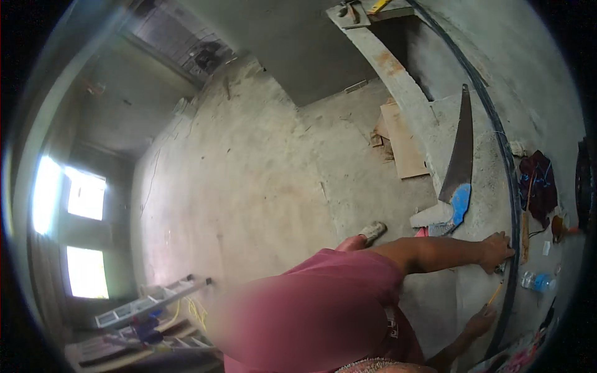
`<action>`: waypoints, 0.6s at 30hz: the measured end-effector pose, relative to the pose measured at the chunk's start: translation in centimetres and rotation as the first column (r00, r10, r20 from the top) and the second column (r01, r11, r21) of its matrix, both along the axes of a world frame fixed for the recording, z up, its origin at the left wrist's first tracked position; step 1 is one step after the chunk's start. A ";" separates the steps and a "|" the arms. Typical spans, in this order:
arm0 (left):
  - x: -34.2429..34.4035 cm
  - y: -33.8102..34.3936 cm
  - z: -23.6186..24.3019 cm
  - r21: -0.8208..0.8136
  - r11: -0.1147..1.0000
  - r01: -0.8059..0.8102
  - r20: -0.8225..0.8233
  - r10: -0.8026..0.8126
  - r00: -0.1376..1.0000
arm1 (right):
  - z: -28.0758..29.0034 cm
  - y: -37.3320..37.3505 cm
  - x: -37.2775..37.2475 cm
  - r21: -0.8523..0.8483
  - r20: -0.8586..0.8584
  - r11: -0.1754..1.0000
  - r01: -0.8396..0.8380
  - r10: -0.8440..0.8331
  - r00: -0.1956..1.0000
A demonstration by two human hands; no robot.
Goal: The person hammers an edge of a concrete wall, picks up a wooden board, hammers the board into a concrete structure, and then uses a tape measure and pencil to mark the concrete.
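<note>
My left hand [495,250], its arm reaching across to the right, has its fingers curled against a long black pipe [511,205] that bends along the wall side. Below that hand, a small metallic piece [499,269] shows, too small to name. Nearer to me, my right hand [480,322] is closed around a thin yellow stick [495,292], like a pencil, its dark tip pointing up toward the left hand. A handsaw with a dark blade [458,149] and a blue handle [460,202] lies on the concrete, left of the pipe.
Beyond the pipe are a dark red cloth [538,186], a wooden strip [525,239] and a plastic bottle [537,281]. Boards [404,143] lie on the floor by the concrete ledge [388,62]. A ladder [149,303] is at lower left. My foot [374,232] rests near the ledge.
</note>
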State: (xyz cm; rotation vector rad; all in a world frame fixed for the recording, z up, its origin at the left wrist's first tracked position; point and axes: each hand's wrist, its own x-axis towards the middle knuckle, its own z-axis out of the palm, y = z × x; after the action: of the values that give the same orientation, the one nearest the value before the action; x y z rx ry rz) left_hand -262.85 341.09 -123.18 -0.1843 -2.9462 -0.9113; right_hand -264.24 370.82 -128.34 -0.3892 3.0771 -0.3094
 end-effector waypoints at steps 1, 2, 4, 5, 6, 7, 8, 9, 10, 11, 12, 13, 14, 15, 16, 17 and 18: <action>1.0 -0.2 1.2 -0.002 1.000 -0.022 -0.002 0.022 1.000 | 0.1 -0.1 -0.5 0.032 0.060 0.999 0.017 -0.019 0.998; 2.5 -0.5 2.7 0.162 0.985 -0.064 -0.038 0.071 0.997 | -0.2 0.1 -1.0 0.033 0.061 0.999 -0.003 0.001 0.998; 7.0 -1.5 7.4 0.327 0.940 -0.098 -0.081 0.131 0.988 | -0.4 1.9 -1.8 0.007 0.021 0.990 -0.144 0.143 0.989; 10.1 -3.0 10.3 0.462 0.882 -0.092 -0.052 0.130 0.990 | -1.6 3.7 -2.4 0.010 0.012 0.988 -0.157 0.157 0.988; 13.2 -4.8 12.6 0.585 0.806 -0.091 -0.027 0.131 0.991 | -3.5 6.3 -3.3 0.217 -0.288 0.943 -0.253 0.310 0.906; 15.5 -6.2 13.1 0.579 0.810 -0.088 -0.046 0.140 0.989 | -4.0 7.2 -4.0 0.321 -0.422 0.907 -0.274 0.396 0.815; 19.0 -8.2 12.1 0.639 0.762 -0.104 -0.070 0.192 0.979 | -4.3 6.7 -4.5 0.429 -0.528 0.856 -0.290 0.498 0.688; 22.2 -10.0 11.7 0.692 0.718 -0.075 -0.115 0.212 0.970 | -2.8 6.3 -4.6 0.413 -0.594 0.855 -0.314 0.514 0.619; 25.6 -12.2 12.0 0.749 0.659 -0.067 -0.098 0.210 0.973 | -0.6 6.8 -4.9 0.410 -0.661 0.856 -0.315 0.517 0.544; 29.7 -14.2 12.2 0.794 0.600 -0.102 -0.053 0.235 0.971 | 0.9 5.8 -4.9 0.393 -0.711 0.848 -0.356 0.526 0.466; 33.7 -15.6 9.1 0.837 0.515 -0.185 0.021 0.308 0.951 | 2.0 3.7 -4.6 0.378 -0.752 0.827 -0.417 0.537 0.383; 38.0 -16.5 7.4 0.880 0.400 -0.255 0.105 0.360 0.927 | 2.8 0.7 -3.7 0.375 -0.772 0.806 -0.459 0.545 0.327; 39.6 -17.6 6.0 0.915 0.312 -0.257 0.143 0.346 0.927 | 5.0 0.4 -2.1 0.375 -0.813 0.824 -0.426 0.513 0.277; 44.1 -18.7 5.5 0.937 0.167 -0.307 0.232 0.361 0.903 | 7.4 -5.8 1.8 0.141 -0.782 0.833 -0.535 0.425 0.456; 48.5 -19.7 4.0 0.940 0.151 -0.306 0.225 0.398 0.889 | 9.8 -14.1 7.8 -0.267 -0.586 0.823 -0.501 0.274 0.762; 52.8 -20.2 2.0 0.964 -0.030 -0.263 0.254 0.390 0.885 | 11.8 -21.9 13.9 -0.619 -0.300 0.720 -0.312 0.150 0.942; 55.9 -20.7 1.2 0.957 -0.203 -0.210 0.271 0.356 0.894 | 13.7 -28.2 19.8 -0.775 -0.111 0.609 -0.170 0.134 0.985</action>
State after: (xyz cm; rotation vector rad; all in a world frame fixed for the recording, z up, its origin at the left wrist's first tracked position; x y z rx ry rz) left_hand -206.97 320.40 -122.00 0.5140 -1.1153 -2.5078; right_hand -244.45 342.63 -114.66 -0.6618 2.7090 -1.6730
